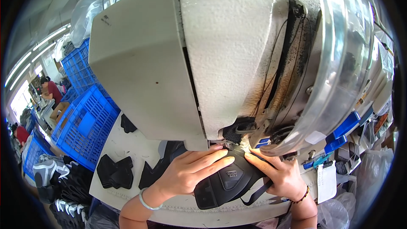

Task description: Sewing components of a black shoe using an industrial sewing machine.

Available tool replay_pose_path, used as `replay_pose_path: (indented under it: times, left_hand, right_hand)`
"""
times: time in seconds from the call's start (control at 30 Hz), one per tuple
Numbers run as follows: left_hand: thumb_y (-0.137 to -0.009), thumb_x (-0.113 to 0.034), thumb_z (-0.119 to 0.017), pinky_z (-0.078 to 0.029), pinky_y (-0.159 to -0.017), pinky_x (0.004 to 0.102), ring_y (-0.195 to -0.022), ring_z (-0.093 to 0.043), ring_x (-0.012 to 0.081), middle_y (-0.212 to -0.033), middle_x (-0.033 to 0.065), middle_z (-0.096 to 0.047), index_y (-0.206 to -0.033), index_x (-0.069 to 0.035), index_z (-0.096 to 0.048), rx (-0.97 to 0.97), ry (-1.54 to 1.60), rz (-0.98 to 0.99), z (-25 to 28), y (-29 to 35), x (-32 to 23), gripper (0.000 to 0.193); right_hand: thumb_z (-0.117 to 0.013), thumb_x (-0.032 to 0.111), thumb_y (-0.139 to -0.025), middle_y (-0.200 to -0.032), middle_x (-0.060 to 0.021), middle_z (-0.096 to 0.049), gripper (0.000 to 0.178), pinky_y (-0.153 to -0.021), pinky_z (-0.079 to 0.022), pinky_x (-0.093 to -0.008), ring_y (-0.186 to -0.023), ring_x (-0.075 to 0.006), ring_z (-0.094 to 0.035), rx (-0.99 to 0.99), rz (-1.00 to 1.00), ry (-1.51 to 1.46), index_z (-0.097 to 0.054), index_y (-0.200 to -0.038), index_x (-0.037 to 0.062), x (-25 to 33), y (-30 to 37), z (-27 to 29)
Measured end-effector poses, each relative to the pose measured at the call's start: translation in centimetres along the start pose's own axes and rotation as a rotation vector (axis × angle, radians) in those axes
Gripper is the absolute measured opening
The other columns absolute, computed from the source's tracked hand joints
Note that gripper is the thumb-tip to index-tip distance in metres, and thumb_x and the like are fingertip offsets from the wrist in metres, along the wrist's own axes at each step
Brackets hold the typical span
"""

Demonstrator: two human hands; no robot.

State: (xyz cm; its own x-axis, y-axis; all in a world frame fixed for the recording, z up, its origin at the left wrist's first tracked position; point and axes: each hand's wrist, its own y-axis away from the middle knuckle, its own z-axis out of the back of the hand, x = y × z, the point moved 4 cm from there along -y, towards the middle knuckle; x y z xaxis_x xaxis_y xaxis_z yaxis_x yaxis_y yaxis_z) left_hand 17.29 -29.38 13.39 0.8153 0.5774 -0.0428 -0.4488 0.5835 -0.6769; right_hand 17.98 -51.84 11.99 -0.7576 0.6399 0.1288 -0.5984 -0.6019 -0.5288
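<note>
A black padded piece, with a raised badge and a loose dark strap, lies tilted under the head of a large, pale sewing machine. My left hand, with a pale bangle at the wrist, grips its left side, fingers stretched across the top close to the needle area. From the right, my right hand, wearing a beaded bracelet, holds its other edge with the fingertips near the presser foot. Both thumbs are mostly hidden. The stitching point itself is partly covered by the fingers and machine parts.
Cut black pieces lie on the white table at left. Blue crates stand beyond it, above bundled black-and-grey goods. A clear curved guard arches at right. Two people in red work far left.
</note>
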Motion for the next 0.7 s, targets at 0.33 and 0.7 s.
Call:
replay_pose_path:
  times: [0.33,0.7]
  left_hand:
    - [-0.085,-0.013,-0.057,-0.051,-0.093,0.0331,-0.114,-0.062,0.0205,-0.122,0.0046,-0.064,-0.125,-0.008,-0.066,0.012,0.02,0.007,-0.08,-0.22,0.04,0.041]
    - [-0.084,-0.011,-0.058,-0.051,-0.093,0.0335,-0.114,-0.062,0.0205,-0.12,0.0055,-0.064,-0.124,-0.008,-0.066,-0.029,-0.015,-0.017,-0.07,-0.1,-0.28,0.041]
  right_hand:
    - [-0.07,0.006,-0.055,-0.128,0.0013,-0.063,0.077,-0.064,-0.055,-0.0309,-0.098,-0.0154,-0.068,0.039,-0.03,-0.025,-0.063,-0.13,0.0226,-0.54,-0.08,0.07]
    - [-0.068,0.007,-0.057,-0.128,0.0017,-0.063,0.077,-0.072,-0.055,-0.0331,-0.102,-0.0166,-0.067,0.058,-0.022,-0.038,-0.061,-0.132,0.0229,-0.55,-0.31,0.29]
